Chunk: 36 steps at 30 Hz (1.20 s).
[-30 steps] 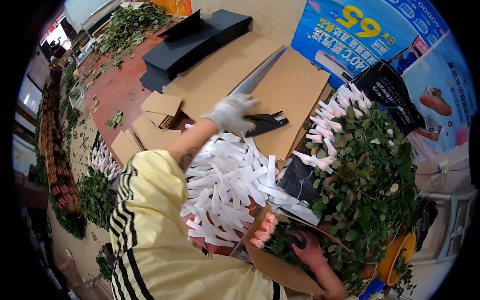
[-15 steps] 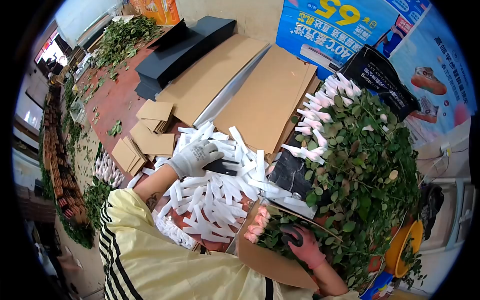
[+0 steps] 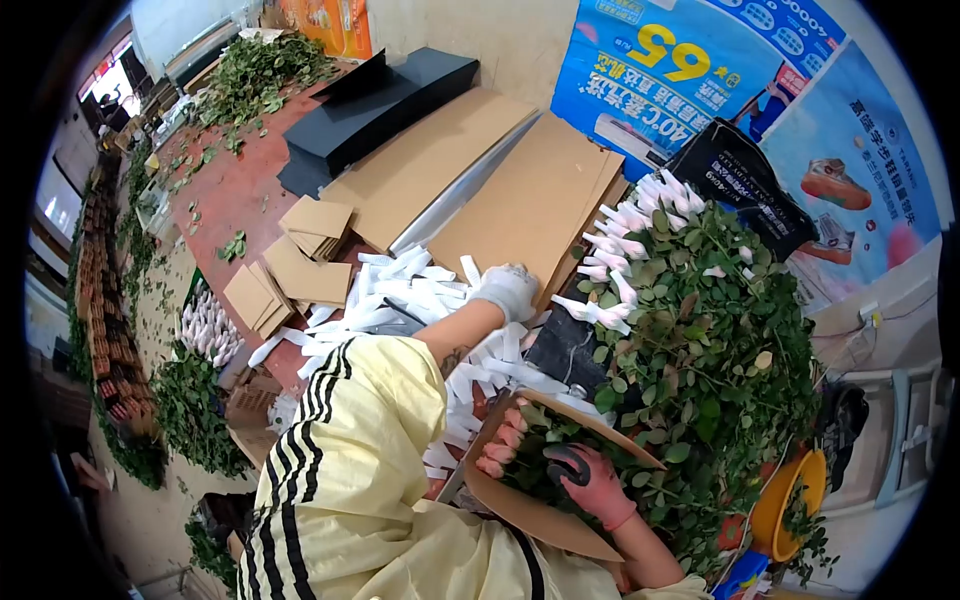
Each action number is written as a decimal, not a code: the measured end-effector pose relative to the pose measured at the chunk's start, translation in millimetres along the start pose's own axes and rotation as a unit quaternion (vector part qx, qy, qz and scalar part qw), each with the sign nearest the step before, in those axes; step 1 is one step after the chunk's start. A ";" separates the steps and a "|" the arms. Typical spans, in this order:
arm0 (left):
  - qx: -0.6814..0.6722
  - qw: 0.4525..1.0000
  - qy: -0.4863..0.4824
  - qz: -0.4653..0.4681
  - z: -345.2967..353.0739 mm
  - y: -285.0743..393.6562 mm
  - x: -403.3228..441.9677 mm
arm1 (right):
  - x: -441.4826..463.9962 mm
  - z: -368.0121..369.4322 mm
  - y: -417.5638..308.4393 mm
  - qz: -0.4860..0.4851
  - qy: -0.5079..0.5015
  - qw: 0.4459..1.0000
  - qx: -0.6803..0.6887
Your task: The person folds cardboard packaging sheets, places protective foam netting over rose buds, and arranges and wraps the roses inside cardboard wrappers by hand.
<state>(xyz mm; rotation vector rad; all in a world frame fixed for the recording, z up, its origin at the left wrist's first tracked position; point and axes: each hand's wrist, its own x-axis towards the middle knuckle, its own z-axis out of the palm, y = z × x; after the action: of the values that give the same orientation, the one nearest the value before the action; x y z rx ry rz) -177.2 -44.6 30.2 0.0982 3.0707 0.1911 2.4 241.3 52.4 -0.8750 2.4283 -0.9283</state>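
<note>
My left hand [image 3: 508, 292], in a whitish knit glove, is over the right side of the white mesh sleeves [image 3: 405, 268], by the lower edge of the brown cardboard sheets [image 3: 520, 200]. Its fingers point away and are mostly hidden. My right hand [image 3: 592, 484] wears a pink glove with black-coated fingers. They curl in over the leafy stems of pink roses [image 3: 505, 440]; what they hold, if anything, is hidden. Those roses lie within a bent cardboard wrap [image 3: 540, 515] close to my body. A dark flat object [image 3: 398, 318] lies among the sleeves, partly behind my left forearm.
Sleeved roses [image 3: 640, 225] with dense foliage are heaped at right, beside a black bag [image 3: 745, 180]. Small cardboard pieces [image 3: 305, 270] and a dark block of sheets [image 3: 375, 110] lie on the red table [image 3: 215, 190]. An orange basin [image 3: 800, 500] stands lower right.
My left hand has moved right from the dark object to the cardboard's lower edge, its sleeve now covering part of the mesh pile. My right hand stays at the roses. The view has shifted slightly.
</note>
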 end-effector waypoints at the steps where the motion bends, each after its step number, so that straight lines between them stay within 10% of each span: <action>1: -0.046 0.996 -0.078 0.000 -21.2 -2.3 3.0 | -2.9 -1.1 -2.8 -0.014 0.022 1.000 -0.001; 5: -0.079 0.995 -0.035 -0.058 -42.3 -16.2 25.0 | -1.5 -10.8 -15.5 -0.037 0.015 0.998 0.046; 8: -0.111 0.950 0.224 -0.187 -101.3 -55.0 44.7 | -11.7 -22.5 -19.2 -0.031 0.048 0.996 0.075; 10: -0.151 0.865 0.470 -0.091 -170.7 -56.2 7.6 | -19.1 -36.4 -22.9 0.048 0.022 0.977 0.204; 13: -0.176 0.813 0.536 0.147 -224.4 -0.8 -68.4 | -14.5 -92.1 -70.8 0.041 -0.130 0.765 0.630; 16: -0.018 0.860 0.383 0.336 -211.1 68.9 -153.2 | 3.9 -132.4 -128.7 -0.072 -0.037 0.626 0.775; 21: -0.148 0.798 0.305 0.499 -168.4 99.4 -186.9 | 22.2 -141.5 -109.7 0.040 0.279 0.865 0.416; 25: -0.216 0.827 0.464 0.233 -124.3 2.1 -196.6 | -26.8 -109.4 -82.0 0.048 0.416 0.852 0.314; 28: -0.337 0.881 0.291 0.159 -83.8 5.8 -198.9 | -65.0 -74.9 -38.6 0.015 0.408 0.838 0.363; 34: -0.304 0.900 0.065 0.306 -64.8 23.5 -157.3 | -90.0 -31.0 16.9 0.246 0.439 0.797 0.333; 36: -0.270 0.897 0.136 0.322 -56.5 19.7 -163.0 | -91.7 -34.2 21.2 0.239 0.382 0.823 0.347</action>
<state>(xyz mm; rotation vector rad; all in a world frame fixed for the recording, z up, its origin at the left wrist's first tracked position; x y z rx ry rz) -17.4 -42.9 98.2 1.1329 2.9678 1.1536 41.4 331.0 74.0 0.4508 2.3252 -2.0050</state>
